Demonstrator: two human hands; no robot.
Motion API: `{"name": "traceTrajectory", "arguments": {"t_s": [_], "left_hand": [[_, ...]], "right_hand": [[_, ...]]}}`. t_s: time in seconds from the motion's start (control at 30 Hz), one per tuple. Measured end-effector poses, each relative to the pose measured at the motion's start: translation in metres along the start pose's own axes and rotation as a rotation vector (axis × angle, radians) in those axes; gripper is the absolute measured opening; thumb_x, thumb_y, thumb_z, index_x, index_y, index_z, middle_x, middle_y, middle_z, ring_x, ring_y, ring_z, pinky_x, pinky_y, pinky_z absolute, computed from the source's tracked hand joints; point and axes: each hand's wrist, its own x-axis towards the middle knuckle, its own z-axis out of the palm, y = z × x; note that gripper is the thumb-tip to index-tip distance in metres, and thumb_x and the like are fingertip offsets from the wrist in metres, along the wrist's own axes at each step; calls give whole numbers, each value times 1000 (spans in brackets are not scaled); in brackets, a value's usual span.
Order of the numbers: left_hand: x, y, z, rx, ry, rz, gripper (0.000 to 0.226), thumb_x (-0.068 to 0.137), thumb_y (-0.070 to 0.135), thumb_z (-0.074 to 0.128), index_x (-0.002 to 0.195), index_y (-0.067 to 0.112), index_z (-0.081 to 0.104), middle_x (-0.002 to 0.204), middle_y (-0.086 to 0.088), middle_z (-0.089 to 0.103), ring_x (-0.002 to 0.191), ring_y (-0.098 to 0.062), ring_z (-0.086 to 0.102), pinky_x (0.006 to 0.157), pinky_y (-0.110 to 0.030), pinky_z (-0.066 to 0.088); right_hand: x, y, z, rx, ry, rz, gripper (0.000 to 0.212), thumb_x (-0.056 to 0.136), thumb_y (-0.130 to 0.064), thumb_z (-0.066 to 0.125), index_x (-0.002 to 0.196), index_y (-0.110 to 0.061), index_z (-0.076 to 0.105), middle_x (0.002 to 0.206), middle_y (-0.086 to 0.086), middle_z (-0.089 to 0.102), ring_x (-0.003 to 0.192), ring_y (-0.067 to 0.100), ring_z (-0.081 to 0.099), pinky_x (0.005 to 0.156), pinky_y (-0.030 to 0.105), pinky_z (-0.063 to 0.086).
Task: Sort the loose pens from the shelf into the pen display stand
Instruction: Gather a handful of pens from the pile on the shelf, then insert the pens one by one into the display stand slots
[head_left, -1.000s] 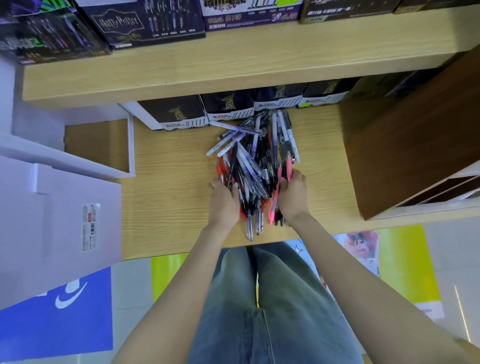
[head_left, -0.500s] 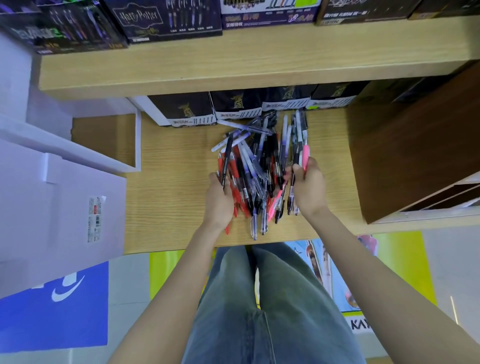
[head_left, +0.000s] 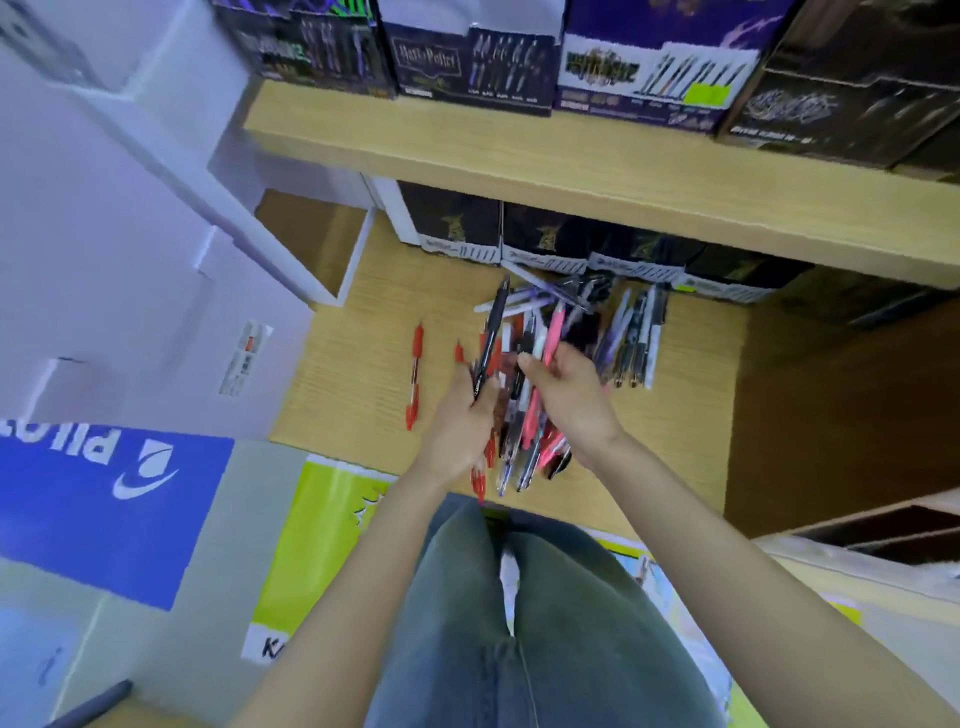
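A bundle of loose pens, red, black, pink and clear, is gathered between my two hands above the wooden shelf. My left hand grips the bundle's left side, with a black pen sticking up from it. My right hand grips the right side, with a pink pen rising past its fingers. A red pen lies alone on the shelf to the left. Several dark and clear pens lie in a row to the right. No pen display stand is in view.
Dark pen boxes line the back of the shelf, under an upper shelf board that carries more boxes. A white cardboard box stands at the left. A brown wooden unit stands at the right.
My hands have gathered the pens and lifted the bundle off the shelf. One red pen and a row of dark pens stayed behind. The camera has swung left and tilted.
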Motion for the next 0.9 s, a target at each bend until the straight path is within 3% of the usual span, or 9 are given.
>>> {"name": "traceTrajectory", "arguments": {"t_s": [0.1, 0.17, 0.27, 0.33, 0.4, 0.57, 0.67, 0.73, 0.9], "left_hand": [[-19, -3, -4, -52, 54, -24, 40, 101, 23, 36, 136, 3, 38, 133, -18, 51, 124, -29, 46, 91, -23, 35], [-33, -8, -7, -126, 100, -88, 39, 101, 22, 36, 134, 1, 38, 133, -24, 49, 122, -34, 47, 93, -30, 37], [-58, -17, -14, -273, 148, -123, 34, 102, 23, 37, 132, 10, 41, 127, -9, 55, 113, -14, 52, 87, -17, 41], [-73, -29, -20, -415, 190, -163, 32, 101, 24, 40, 131, 14, 42, 130, -5, 55, 120, -17, 51, 104, -31, 38], [-93, -40, -25, -539, 231, -205, 36, 97, 31, 46, 130, 16, 44, 130, -8, 56, 122, -24, 52, 106, -46, 38], [-153, -66, -38, -713, 371, -249, 41, 100, 20, 40, 141, 15, 33, 142, -17, 44, 129, -28, 45, 107, -44, 36], [-197, -87, -40, -725, 436, -271, 57, 100, 25, 42, 150, 23, 17, 148, -20, 32, 136, -35, 31, 112, -51, 25], [-230, -101, -38, -758, 507, -261, 60, 99, 28, 44, 151, 24, 15, 151, -9, 34, 137, -24, 35, 114, -46, 26], [-312, -143, -23, -976, 687, -262, 23, 99, 25, 44, 120, 19, 49, 117, -10, 60, 107, -23, 58, 96, -42, 44]], "right_hand": [[-6, -5, 13, -43, -119, -5, 21, 96, -22, 50, 77, -12, 49, 73, -1, 52, 69, 11, 50, 68, 26, 41], [-10, -5, 25, -67, -216, -25, 14, 96, -20, 50, 91, -8, 55, 88, 4, 60, 85, 15, 56, 78, 28, 44], [-21, -6, 43, -137, -337, -71, 16, 95, -16, 50, 102, -2, 54, 104, 14, 62, 99, 23, 57, 90, 35, 43], [-32, -6, 57, -145, -405, -88, 13, 95, -13, 50, 104, -5, 55, 108, 15, 62, 100, 22, 58, 91, 34, 44], [-45, -4, 73, -156, -476, -94, 18, 94, -13, 52, 110, -6, 54, 114, 14, 62, 106, 23, 58, 94, 36, 45], [-89, 1, 114, -207, -723, -125, 24, 94, -10, 50, 115, 1, 56, 105, 8, 64, 94, 15, 60, 78, 18, 48], [-126, 14, 140, -220, -862, -72, 18, 93, -9, 51, 103, 3, 59, 94, 12, 64, 85, 19, 61, 80, 29, 50], [-153, 26, 158, -288, -929, -60, 10, 93, -11, 53, 92, -5, 61, 89, 9, 64, 83, 20, 61, 82, 35, 50], [-229, 59, 193, -460, -1096, -28, 20, 93, -11, 51, 97, 6, 60, 89, 13, 60, 81, 21, 57, 71, 35, 47]]}}
